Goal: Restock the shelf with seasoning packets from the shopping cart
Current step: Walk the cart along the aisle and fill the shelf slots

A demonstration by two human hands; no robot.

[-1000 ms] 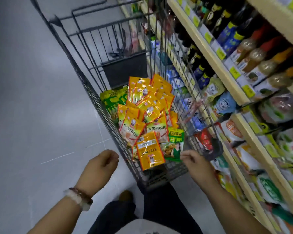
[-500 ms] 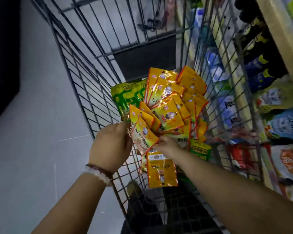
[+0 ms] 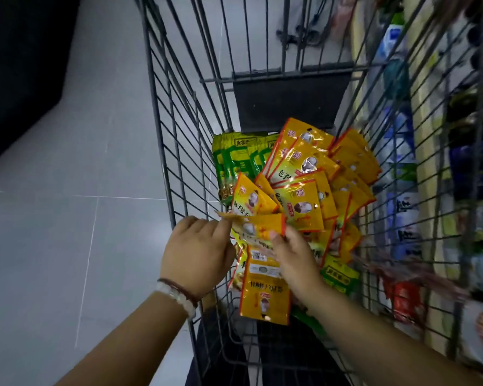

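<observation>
Head view: both hands are in the cart (image 3: 179, 151). The left hand (image 3: 197, 254) and right hand (image 3: 292, 256) each pinch the same orange packet (image 3: 265, 225) above the pile (image 3: 313, 188). The packets look slick, so it could slip from the fingers or drag others out. The shelf (image 3: 430, 168) waits at the right.

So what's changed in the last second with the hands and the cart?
Both hands went from the cart's near rim into the shopping cart. Left hand and right hand now pinch one orange seasoning packet. The packet pile stayed as before.
</observation>
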